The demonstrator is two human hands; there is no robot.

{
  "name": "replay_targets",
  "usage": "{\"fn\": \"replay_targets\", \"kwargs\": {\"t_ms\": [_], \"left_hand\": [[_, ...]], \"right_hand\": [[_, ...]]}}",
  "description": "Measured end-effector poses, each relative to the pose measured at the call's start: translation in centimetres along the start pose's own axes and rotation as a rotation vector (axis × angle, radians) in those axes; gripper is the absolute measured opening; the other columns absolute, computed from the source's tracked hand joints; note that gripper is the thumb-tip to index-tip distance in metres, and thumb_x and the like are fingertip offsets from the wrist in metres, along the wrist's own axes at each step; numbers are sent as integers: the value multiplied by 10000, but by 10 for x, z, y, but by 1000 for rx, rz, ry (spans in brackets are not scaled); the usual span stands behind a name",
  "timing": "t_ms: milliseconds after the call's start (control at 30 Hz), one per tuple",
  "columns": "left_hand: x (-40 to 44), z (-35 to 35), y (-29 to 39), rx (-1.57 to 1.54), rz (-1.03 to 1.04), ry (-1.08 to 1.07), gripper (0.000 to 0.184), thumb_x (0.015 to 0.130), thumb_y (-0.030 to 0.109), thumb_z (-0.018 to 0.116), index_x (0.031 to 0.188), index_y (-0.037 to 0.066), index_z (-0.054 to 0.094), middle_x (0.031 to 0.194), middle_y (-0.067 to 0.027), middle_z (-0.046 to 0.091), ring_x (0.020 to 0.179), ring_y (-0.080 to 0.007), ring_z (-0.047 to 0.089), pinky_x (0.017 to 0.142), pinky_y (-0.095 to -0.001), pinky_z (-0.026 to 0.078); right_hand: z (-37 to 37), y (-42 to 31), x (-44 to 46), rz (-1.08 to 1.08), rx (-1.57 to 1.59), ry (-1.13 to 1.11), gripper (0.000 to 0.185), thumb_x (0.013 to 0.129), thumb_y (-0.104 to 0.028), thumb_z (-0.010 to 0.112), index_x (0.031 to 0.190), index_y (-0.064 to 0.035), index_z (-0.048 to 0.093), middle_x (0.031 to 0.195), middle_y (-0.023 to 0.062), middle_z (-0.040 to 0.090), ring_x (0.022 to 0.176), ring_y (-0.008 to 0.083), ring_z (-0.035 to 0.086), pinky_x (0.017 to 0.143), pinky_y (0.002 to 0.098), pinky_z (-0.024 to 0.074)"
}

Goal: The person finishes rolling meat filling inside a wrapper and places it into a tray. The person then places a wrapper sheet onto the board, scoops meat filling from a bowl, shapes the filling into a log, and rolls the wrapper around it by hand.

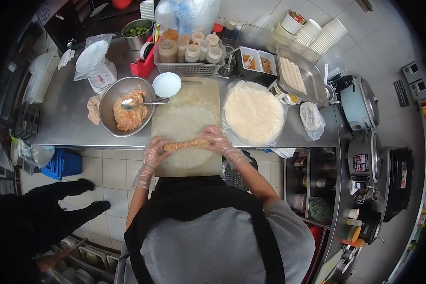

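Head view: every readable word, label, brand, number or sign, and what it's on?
No text reads clearly.
Scale dial: markings too small.
Label on the dark cooker: too blurred.
Dark wall sign: too small.
Pale sign, upper left: too blurred.

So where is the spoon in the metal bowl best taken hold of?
Probably by the free end of its handle, coming from the right: the spoon lies with its head on the filling, and the handle sticks out past the rim of the metal bowl.
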State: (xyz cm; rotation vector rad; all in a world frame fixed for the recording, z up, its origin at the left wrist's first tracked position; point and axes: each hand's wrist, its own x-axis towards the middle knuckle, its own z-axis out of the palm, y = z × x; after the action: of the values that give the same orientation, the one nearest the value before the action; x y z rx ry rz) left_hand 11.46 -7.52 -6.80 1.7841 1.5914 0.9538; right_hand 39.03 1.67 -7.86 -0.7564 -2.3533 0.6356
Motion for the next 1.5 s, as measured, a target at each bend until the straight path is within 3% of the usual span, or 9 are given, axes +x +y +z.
{"fn": "replay_targets", "kwargs": {"t_ms": [267,500,567,700,1000,1100,1167,1300,1500], "left_hand": [[-1,1,-3,19,31,5,392,613,57,749,986,85,634,926,-84,542,886,-267,556,768,-348,460],[4,-8,36,161,-45,-37,406,624,161,785,999,115,635,955,-83,553,938,-277,541,815,-370,454],[10,6,35,176,76,40,393,626,206,791,980,119,644,933,-77,556,941,-274,538,809,-375,453],[22,17,42,276,259,32,373,636,303,770,934,117,645,907,-74,572,891,-277,547,734,-398,462],[23,34,19,165,201,-20,346,565,114,765,889,119,643,818,-58,548,788,-280,543,698,-388,466],[16,19,35,209,187,149,354,578,97,754,912,125,641,831,-49,548,810,-275,547,703,-383,468],[9,9,25,191,121,55,359,592,76,740,932,131,640,848,-50,549,835,-271,549,711,-375,470],[5,-2,15,182,78,-42,352,620,51,719,952,141,644,863,-45,550,860,-259,556,717,-369,476],[1,-11,18,98,51,24,361,618,21,711,957,130,656,844,-48,551,802,-251,565,680,-361,468]], "right_hand": [[7,17,-17,2,-10,-18,471,635,-115,733,1098,-118,645,1003,89,542,960,286,512,841,379,418],[0,-1,-2,238,303,31,374,661,-178,764,1003,-90,641,1000,95,563,953,289,529,821,388,436],[12,18,-5,211,188,-83,331,669,-160,764,966,-80,643,1022,101,575,969,278,538,831,377,433],[13,25,-3,154,256,-55,303,659,-153,765,918,-71,631,938,74,597,924,275,552,809,368,439],[4,-10,16,-1,21,-72,389,580,-186,775,935,-113,633,929,79,573,889,284,544,725,380,451],[1,-25,22,36,-53,-72,366,573,-180,770,907,-115,635,923,78,574,890,280,547,729,388,453],[19,-14,18,-18,-104,-83,349,570,-167,762,890,-116,632,913,77,571,888,279,549,732,395,455],[5,-45,38,-3,-191,-149,318,632,-192,732,917,-105,621,875,61,577,892,271,558,770,412,449],[26,-51,48,8,-253,-209,278,646,-213,715,891,-125,620,921,54,572,917,257,560,753,406,452]]}}
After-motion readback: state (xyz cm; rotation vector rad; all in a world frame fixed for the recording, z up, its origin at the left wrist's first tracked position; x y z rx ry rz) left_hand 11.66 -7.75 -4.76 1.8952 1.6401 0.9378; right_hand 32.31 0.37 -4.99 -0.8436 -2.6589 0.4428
